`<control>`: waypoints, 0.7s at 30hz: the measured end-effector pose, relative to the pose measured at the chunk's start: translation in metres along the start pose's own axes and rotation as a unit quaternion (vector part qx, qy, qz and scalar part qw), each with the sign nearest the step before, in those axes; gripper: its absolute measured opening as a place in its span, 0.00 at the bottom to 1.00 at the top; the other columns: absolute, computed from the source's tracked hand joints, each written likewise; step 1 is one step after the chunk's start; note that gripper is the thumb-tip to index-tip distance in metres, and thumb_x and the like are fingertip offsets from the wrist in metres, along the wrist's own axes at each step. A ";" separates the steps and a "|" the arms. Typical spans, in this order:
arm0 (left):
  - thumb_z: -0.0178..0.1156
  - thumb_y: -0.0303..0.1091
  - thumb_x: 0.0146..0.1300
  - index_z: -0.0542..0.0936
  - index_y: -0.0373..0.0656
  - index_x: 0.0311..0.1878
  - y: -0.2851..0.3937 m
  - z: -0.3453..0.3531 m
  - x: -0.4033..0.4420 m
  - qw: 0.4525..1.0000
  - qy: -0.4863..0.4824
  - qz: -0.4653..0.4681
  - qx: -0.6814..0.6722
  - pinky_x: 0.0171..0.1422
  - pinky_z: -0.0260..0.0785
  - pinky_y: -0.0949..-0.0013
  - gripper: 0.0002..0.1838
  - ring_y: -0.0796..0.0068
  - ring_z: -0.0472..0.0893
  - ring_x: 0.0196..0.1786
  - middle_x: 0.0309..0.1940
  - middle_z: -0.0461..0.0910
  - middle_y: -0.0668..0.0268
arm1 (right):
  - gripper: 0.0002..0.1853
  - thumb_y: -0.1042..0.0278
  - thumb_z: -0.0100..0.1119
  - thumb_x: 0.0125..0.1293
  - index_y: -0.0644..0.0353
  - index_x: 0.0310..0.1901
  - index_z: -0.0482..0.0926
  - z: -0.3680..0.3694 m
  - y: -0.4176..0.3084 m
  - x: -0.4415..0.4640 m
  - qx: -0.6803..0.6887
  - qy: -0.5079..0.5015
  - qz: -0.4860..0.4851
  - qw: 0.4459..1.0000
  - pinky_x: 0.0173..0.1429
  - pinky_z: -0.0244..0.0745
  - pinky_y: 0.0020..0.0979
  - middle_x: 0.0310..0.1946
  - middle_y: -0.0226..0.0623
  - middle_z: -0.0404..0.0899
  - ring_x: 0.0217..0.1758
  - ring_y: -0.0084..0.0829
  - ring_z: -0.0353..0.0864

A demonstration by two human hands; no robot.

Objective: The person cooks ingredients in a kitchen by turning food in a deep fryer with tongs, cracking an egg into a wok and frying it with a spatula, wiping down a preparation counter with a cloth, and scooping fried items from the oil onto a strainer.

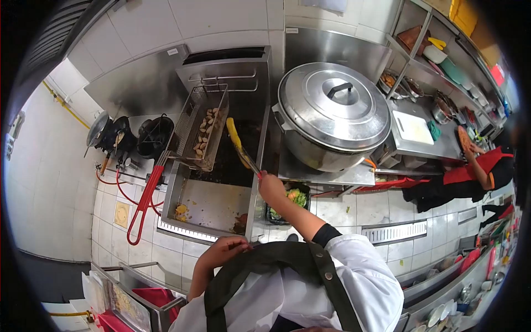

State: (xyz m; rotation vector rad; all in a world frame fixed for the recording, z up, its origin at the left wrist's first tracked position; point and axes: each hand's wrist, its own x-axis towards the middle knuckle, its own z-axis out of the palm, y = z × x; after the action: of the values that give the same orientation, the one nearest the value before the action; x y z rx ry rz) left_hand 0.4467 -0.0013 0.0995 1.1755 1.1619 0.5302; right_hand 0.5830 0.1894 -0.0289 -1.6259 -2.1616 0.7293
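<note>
My right hand (271,188) is closed around metal tongs (253,165) with a bit of red at the handle. A long, curved yellow piece (234,135), whose exact kind I cannot make out, lies along the tongs' far end. They reach over the dark oil of the deep fryer (218,201). To their left, a wire fry basket (191,119) with browned pieces of food (205,131) hangs on the rack, its red handle (145,205) pointing toward me. My left hand (225,250) holds nothing, near the fryer's front edge, fingers loosely extended.
Right of the fryer stands a large lidded pot (334,108). Below it is a black crate with greens (297,200). Dark pans (155,135) sit at the left. A co-worker in a red apron (470,174) stands by the counter with a white cutting board (414,128).
</note>
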 end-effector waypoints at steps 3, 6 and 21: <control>0.50 0.30 0.63 0.75 0.35 0.37 -0.012 -0.003 -0.006 1.000 0.025 -0.003 -0.009 0.44 0.64 0.78 0.08 0.83 0.73 0.37 0.32 0.77 0.69 | 0.13 0.66 0.45 0.59 0.68 0.38 0.73 0.011 0.003 0.005 0.006 0.012 -0.012 1.000 0.33 0.72 0.44 0.25 0.51 0.76 0.30 0.48 0.77; 0.50 0.28 0.62 0.76 0.36 0.37 0.001 -0.011 -0.008 0.998 0.057 0.001 0.021 0.43 0.64 0.78 0.07 0.83 0.73 0.36 0.32 0.77 0.69 | 0.11 0.66 0.46 0.58 0.65 0.35 0.73 0.037 0.011 0.009 0.022 0.039 0.011 0.999 0.32 0.71 0.45 0.23 0.49 0.76 0.28 0.48 0.77; 0.49 0.29 0.62 0.77 0.37 0.37 -0.027 -0.049 -0.011 1.000 0.011 0.020 -0.004 0.34 0.62 0.82 0.08 0.87 0.70 0.29 0.27 0.76 0.72 | 0.12 0.67 0.47 0.57 0.66 0.37 0.72 0.030 -0.002 -0.018 0.008 -0.012 -0.019 1.000 0.31 0.70 0.46 0.22 0.50 0.75 0.27 0.49 0.76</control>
State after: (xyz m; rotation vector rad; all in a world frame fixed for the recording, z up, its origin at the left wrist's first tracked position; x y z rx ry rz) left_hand 0.3925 0.0011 0.0822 1.1898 1.1565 0.5797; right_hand 0.5702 0.1660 -0.0519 -1.5725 -2.1912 0.7581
